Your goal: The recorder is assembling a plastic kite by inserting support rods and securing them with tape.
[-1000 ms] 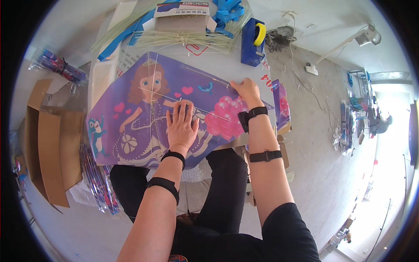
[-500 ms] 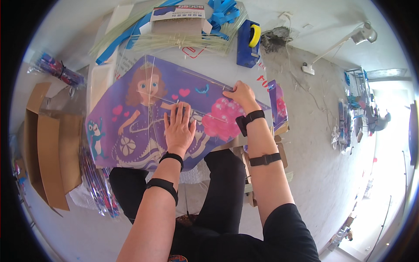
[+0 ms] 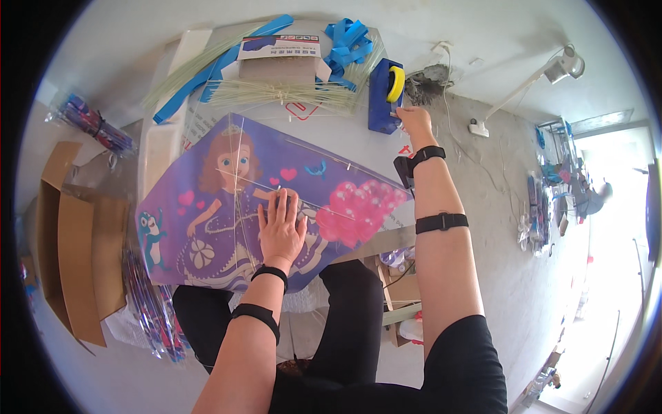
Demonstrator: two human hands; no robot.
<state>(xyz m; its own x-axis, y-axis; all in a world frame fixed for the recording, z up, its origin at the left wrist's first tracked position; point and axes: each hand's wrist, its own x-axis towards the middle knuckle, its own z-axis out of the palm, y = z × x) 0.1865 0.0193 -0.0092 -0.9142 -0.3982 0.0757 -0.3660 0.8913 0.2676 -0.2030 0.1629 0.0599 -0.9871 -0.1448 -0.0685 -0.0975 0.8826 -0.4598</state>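
A purple kite (image 3: 200,238) printed with a cartoon princess and pink balloons lies spread over the work surface and my lap. Thin pale rods cross its face, with a small white piece fixed along the upper right edge. My left hand (image 3: 281,228) rests flat on the middle of the kite, fingers stretched over the rods. Beyond the kite's right corner, my right hand (image 3: 416,125) pinches at the front end of a blue tape dispenser (image 3: 380,96) holding a yellow-cored roll. The tape strip itself is too small to make out.
Behind the kite are a bundle of thin pale rods (image 3: 283,95), an open cardboard box (image 3: 276,69) and blue ribbon strips (image 3: 348,48). To the left stands an open brown carton (image 3: 76,255) beside wrapped bundles (image 3: 153,303). A white lamp (image 3: 562,67) reaches in at right.
My right hand has left the kite's upper right edge and moved up to the tape dispenser. The left hand stays flat on the kite. The view has shifted slightly.
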